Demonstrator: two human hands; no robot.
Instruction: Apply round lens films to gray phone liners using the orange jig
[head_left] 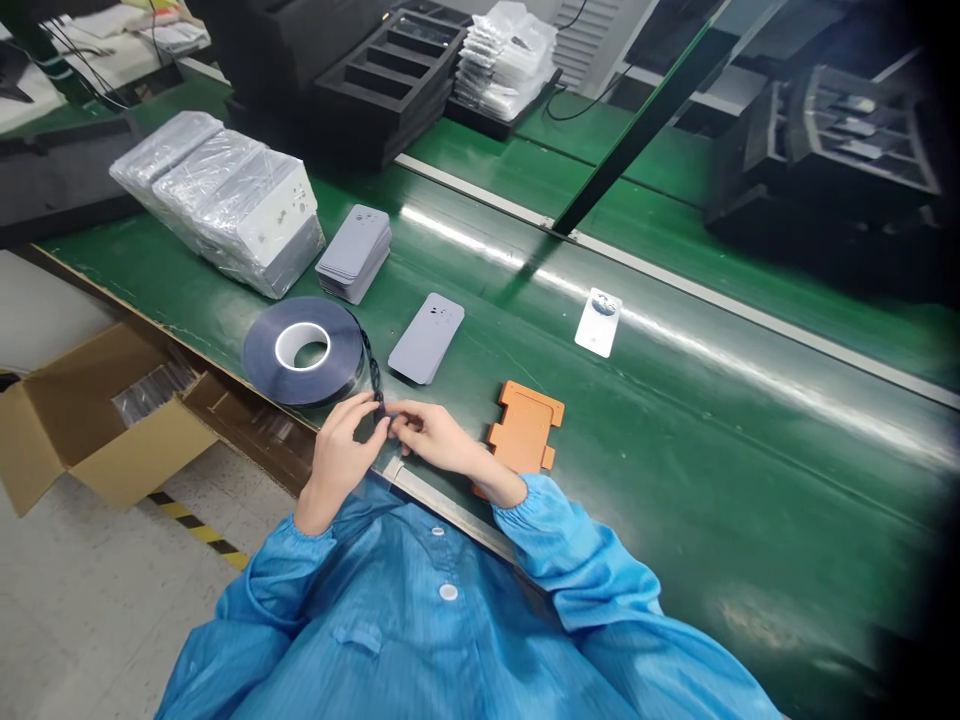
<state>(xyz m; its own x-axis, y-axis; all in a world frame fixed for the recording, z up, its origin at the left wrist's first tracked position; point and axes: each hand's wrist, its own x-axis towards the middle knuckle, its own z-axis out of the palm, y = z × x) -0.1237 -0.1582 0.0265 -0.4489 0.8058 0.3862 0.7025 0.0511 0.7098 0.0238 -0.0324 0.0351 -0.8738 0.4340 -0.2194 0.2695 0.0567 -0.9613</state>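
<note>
A large roll of dark film (pixel 259 352) with a white core lies flat near the bench's front edge. From its right side a narrow strip of film (pixel 373 368) with dark shapes along it runs down to my hands. My left hand (pixel 346 440) pinches the strip's lower end between thumb and fingers. Close against it, my right hand (pixel 429 432) has its fingertips closed on the same end, partly hiding it. An orange fixture plate (pixel 525 428) with notched edges lies beside my right wrist, its lower part covered by my sleeve. Behind my hands rests a thin grey phone-shaped panel (pixel 426 340).
A stack of grey panels (pixel 352 250) and a plastic-wrapped bundle (pixel 225 195) stand on the green bench (pixel 675 440). A white card-like piece (pixel 600 325) lies right. Black trays (pixel 397 70) and bagged items (pixel 506 60) sit behind; an open carton (pixel 135 420) is lower left.
</note>
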